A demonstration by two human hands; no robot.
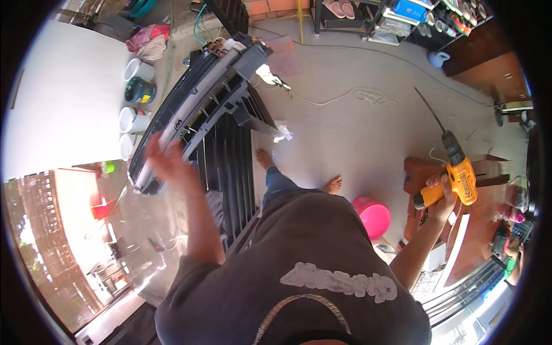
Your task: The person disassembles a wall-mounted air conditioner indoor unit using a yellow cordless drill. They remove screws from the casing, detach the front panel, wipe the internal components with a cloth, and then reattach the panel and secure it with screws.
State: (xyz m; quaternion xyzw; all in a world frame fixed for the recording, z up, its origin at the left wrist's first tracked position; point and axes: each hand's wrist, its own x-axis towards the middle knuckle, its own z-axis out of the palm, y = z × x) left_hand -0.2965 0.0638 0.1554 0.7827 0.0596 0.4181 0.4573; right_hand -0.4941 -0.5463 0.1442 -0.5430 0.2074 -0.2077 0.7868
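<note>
My left hand, slightly blurred, has its fingers apart over the near end of a long black-and-grey plastic part, which looks like a vehicle bumper; whether it touches the part is unclear. The part lies tilted across a black slatted metal bench, with white cloth or paper at its far end. My right hand grips a yellow-and-black cordless drill out to the right, with a long thin bit pointing up and away from me.
White buckets stand left of the bench. A pink bucket is beside my right foot, near brown wooden furniture. A loose cable crosses the floor. A shoe rack stands at the back, a light-blue watering can nearby.
</note>
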